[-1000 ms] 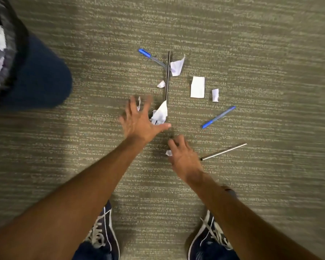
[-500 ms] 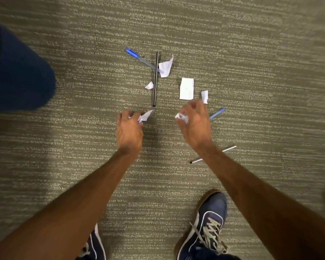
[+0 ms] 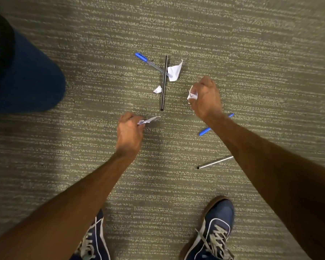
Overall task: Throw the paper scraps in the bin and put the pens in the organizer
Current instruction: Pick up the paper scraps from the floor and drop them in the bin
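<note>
My left hand (image 3: 129,132) is closed on a white paper scrap (image 3: 150,120) that sticks out to its right. My right hand (image 3: 206,98) is fisted around crumpled white scraps (image 3: 192,94). On the carpet lie a larger scrap (image 3: 174,71) and a small scrap (image 3: 157,89), either side of a black pen (image 3: 164,83). A blue-capped pen (image 3: 148,61) lies at the far left of the group. Another blue pen (image 3: 204,131) is partly hidden under my right forearm. A silver pen (image 3: 215,162) lies nearer my feet.
A dark blue bin (image 3: 26,76) stands at the left edge, its rim cut off by the frame. My two blue shoes (image 3: 214,231) are at the bottom. Grey-green carpet (image 3: 270,53) covers the whole floor. No organizer is in view.
My right hand moved up and right over the two scraps that lay there; they are no longer on the carpet. My left hand stayed closed on its scrap. The bin came back into view.
</note>
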Tool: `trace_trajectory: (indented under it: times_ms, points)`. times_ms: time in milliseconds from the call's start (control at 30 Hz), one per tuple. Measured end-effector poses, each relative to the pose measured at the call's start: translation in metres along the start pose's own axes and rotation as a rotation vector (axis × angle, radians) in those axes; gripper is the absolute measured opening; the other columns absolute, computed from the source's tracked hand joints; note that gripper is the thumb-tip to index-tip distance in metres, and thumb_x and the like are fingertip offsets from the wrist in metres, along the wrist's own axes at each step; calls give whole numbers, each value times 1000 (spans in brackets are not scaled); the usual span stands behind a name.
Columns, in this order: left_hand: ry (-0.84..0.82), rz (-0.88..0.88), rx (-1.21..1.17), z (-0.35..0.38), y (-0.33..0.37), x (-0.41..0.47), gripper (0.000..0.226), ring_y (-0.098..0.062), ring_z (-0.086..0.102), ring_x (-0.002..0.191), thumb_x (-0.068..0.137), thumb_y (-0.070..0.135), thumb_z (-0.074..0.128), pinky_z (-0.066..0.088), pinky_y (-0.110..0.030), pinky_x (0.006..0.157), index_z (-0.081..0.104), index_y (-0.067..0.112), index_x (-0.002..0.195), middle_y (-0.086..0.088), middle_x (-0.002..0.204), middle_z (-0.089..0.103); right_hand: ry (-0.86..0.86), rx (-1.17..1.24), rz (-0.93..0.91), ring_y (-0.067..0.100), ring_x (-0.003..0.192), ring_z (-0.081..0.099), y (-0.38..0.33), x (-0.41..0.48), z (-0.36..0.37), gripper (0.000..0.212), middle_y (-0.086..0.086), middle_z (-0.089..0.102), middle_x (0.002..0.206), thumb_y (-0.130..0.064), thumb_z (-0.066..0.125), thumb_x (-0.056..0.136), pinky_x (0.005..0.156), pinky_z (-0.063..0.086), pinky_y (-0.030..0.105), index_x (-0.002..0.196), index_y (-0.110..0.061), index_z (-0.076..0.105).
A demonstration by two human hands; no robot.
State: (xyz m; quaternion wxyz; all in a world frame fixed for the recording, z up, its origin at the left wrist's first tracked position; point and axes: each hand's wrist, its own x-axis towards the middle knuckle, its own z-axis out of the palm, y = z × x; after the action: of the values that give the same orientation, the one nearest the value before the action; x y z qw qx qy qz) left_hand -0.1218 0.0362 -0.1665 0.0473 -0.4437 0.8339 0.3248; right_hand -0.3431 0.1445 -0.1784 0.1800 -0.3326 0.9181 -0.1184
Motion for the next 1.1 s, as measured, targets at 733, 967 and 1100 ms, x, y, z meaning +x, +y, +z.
trace_trajectory:
  times_ms: [733,967,1100]
  points:
    - [427,-93,-306,-263,28,-44,21,-14,59,80,82,9,82,37,2,76,79,2,101,-14,97,75,-290,1432,660,17,75,71,-255,-70,-157,19,3,77,81,2,78,78,63,58,27,81,-12,65]
    - [486,-436,-560,-340,-23,-24,26,-18,70,78,81,25,84,55,-25,74,79,8,101,-6,89,78,-397,1326,584,24,71,64,-380,-53,-167,18,14,72,89,4,78,79,68,56,33,89,-2,65]
    - [456,-545,-679,-355,-51,-4,17,-20,66,67,84,24,81,64,-45,73,75,8,86,-12,78,75,-420,1270,596,27,77,68,-426,-40,-157,26,23,70,109,6,73,83,61,60,29,108,3,63]
